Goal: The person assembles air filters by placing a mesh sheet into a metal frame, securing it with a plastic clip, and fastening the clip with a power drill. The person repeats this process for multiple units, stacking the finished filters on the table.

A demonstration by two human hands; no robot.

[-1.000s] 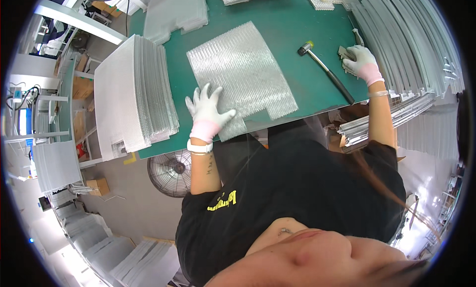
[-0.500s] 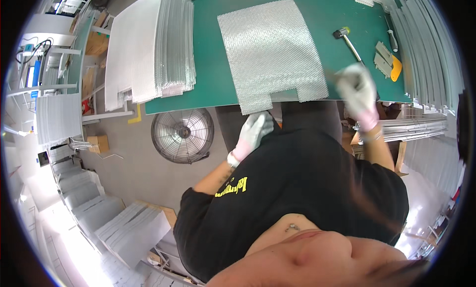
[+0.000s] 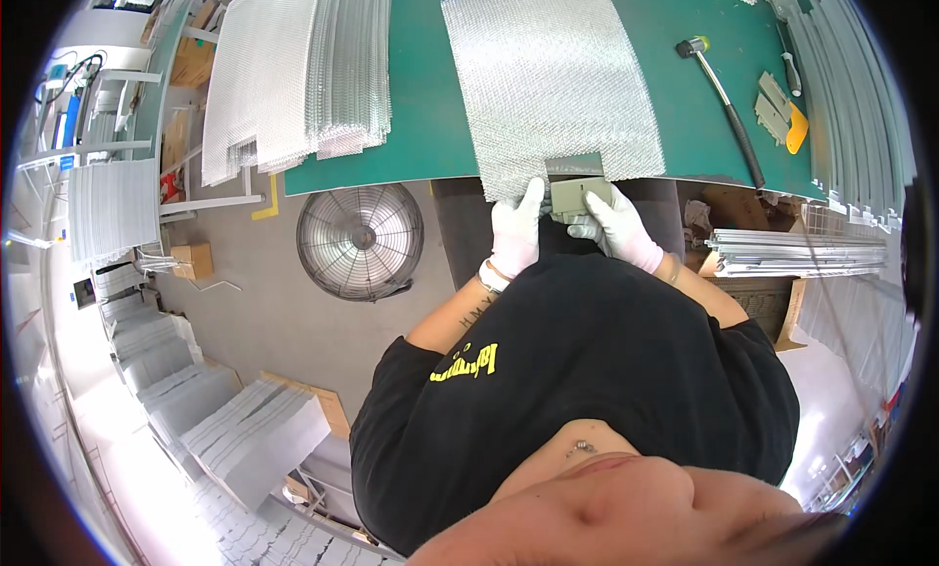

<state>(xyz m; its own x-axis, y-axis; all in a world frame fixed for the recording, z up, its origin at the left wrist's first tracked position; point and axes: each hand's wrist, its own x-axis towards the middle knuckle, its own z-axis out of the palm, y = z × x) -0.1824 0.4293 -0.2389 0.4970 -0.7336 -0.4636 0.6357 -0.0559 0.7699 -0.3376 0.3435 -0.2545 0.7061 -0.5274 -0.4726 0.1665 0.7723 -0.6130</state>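
A silvery mesh sheet (image 3: pixel 553 77) with a rectangular notch in its near edge lies on the green tabletop (image 3: pixel 421 106). My left hand (image 3: pixel 515 231), in a white glove, is at the sheet's near left tab. Its thumb rests along the tab's edge, and the other fingers are mostly hidden below. In my gloved right hand (image 3: pixel 618 228) is a small flat grey-green plate (image 3: pixel 579 198), pinched between thumb and fingers. The plate sits right at the notch, by the table's near edge, close to my left thumb.
To the left stands a thick stack of mesh sheets (image 3: pixel 264 77). On the right lie a mallet (image 3: pixel 729 111), grey-green plates (image 3: pixel 773 106), a yellow-orange piece (image 3: pixel 797 131) and a screwdriver (image 3: pixel 790 74). Long panels (image 3: pixel 851 96) line the far right. A round fan (image 3: pixel 360 243) stands on the floor.
My right hand has come in from the right to the notch, now showing the grey-green plate. My left hand has moved up against the sheet's tab. The view has shifted slightly.
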